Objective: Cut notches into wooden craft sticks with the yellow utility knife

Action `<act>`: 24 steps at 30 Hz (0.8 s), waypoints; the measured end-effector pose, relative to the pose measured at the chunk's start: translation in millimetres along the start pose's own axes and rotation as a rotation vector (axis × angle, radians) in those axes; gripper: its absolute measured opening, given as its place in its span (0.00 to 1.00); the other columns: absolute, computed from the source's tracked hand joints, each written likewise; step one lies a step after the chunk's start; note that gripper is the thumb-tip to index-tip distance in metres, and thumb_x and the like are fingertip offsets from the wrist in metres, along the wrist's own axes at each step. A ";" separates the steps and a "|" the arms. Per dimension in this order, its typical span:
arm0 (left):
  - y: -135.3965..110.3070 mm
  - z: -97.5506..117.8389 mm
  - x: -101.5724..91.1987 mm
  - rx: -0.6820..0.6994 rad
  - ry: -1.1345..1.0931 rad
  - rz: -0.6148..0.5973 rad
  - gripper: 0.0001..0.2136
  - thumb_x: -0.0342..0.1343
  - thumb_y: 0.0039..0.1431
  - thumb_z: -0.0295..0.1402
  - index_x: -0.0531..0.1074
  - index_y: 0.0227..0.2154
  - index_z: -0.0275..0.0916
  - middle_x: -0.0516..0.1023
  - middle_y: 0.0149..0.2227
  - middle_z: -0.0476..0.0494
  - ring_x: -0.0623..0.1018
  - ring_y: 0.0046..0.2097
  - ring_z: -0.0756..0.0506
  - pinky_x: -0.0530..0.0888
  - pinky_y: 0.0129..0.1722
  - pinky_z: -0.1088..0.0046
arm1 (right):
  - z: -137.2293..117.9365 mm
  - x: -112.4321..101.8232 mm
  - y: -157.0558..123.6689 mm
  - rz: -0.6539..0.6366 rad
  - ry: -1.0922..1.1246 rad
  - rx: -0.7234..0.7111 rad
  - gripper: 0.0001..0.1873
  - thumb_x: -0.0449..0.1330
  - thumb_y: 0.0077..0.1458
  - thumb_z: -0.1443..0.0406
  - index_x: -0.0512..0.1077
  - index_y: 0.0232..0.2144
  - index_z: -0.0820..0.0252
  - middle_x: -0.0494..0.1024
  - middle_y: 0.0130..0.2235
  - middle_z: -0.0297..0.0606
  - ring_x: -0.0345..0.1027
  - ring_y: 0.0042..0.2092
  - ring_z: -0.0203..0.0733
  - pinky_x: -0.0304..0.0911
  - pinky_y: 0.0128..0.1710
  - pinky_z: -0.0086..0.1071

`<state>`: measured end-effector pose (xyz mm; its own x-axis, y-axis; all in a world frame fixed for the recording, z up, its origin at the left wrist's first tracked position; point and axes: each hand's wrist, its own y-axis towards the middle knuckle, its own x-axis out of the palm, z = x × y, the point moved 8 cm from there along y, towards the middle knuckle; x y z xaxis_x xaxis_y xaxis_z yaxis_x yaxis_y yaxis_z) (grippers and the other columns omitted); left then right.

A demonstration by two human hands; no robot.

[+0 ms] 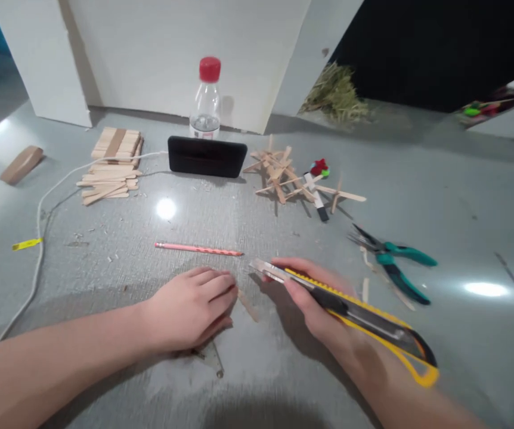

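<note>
My right hand (313,301) is wrapped round a yellow and black utility knife (355,310), its blade end pointing left, above the floor. My left hand (197,307) lies low on the grey surface with its fingers curled together. A small wooden craft stick (248,305) sticks out from under its fingertips; the rest of the stick is hidden. Part of a clear flat piece with a small hole (213,360) shows below the left palm. Just beyond both hands lies a pink pencil (197,248).
Pliers with teal handles (393,259) lie open at right. Joined sticks (279,170) stand beyond. Back left are stacked craft sticks (116,143) and loose ones (109,182). A phone (207,157) leans before a bottle (206,104); a white cable (39,238) curves left.
</note>
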<state>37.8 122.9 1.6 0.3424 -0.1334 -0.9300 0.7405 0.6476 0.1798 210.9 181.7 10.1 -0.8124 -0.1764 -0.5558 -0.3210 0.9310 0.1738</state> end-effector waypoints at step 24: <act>4.0 4.1 -8.3 0.006 -0.014 0.051 0.16 0.52 0.70 0.32 0.72 0.54 0.27 0.79 0.54 0.34 0.77 0.59 0.37 0.76 0.60 0.55 | -17.6 10.7 -12.4 -0.192 -0.033 -0.202 0.13 0.59 0.57 0.69 0.74 0.44 0.49 0.83 0.29 0.30 0.78 0.26 0.39 0.73 0.24 0.28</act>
<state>40.3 123.5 11.4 0.3879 -0.1113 -0.9150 0.7257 0.6489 0.2287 197.7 162.7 16.4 -0.7119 -0.3301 -0.6199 -0.5610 0.7983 0.2192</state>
